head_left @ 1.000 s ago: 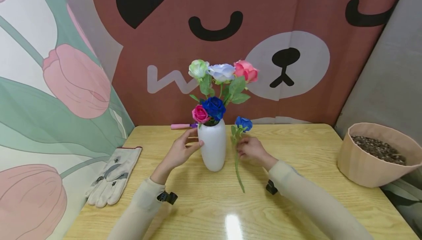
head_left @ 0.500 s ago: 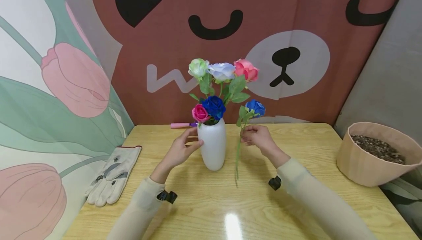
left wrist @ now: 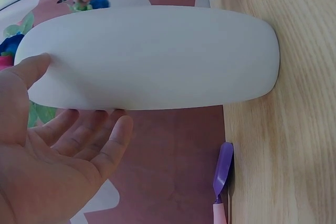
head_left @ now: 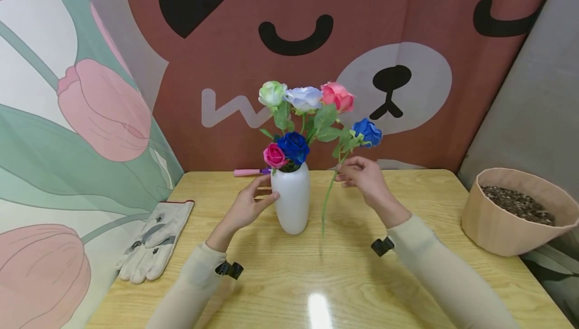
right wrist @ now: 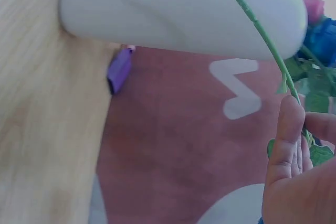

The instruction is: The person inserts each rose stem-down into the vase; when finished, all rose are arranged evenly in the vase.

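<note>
Left hand on the bench: fingers relaxed and spread, steadying the white vase. Right hand pinches the blue rose by its stem, held just right of the vase, stem tip clear of the bench. Bouquet sits in the vase.

The vase stands mid-table, gloves to its left, pot far right, tool behind.
</note>
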Available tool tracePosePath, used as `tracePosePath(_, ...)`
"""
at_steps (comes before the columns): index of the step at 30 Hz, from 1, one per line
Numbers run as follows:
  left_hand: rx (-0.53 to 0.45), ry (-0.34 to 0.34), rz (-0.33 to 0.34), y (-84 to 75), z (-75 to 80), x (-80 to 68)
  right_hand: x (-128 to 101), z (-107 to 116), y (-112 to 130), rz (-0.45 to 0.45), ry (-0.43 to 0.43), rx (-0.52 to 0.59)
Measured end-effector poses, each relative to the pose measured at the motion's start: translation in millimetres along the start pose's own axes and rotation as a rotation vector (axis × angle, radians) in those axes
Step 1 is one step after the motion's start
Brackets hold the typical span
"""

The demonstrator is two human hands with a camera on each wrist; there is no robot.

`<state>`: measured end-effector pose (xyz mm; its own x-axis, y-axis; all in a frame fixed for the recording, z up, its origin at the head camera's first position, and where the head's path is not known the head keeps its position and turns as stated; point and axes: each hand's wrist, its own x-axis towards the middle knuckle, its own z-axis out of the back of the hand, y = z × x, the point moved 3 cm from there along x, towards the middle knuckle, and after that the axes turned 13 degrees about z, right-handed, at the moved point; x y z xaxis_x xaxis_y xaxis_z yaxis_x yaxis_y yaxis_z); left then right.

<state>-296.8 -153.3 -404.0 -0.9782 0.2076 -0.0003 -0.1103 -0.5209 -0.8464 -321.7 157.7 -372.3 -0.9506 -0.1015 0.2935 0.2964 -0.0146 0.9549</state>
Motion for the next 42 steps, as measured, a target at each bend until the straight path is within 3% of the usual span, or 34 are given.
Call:
tracePosePath(7, 0.014, 0.009, 0.019, -2.7, -0.8, -1.0, -3, 5, 20, 0.041, -0.050, 0.049)
tracePosePath(17, -0.002, 0.024, 0.015, -32.4, 3.1, -20.8, -9, 9, 42, 0.143, -0.161, 0.196)
tracePosePath(35, -0.009, 0.020, 0.017, -32.0, 2.8, -20.2, -9, 12, 57, 0.291, -0.420, 0.500)
tracePosePath(42, 0.000, 0.021, 0.017, -31.1, 3.4, -20.1, -4, 9, 59, 0.297, -0.496, 0.569)
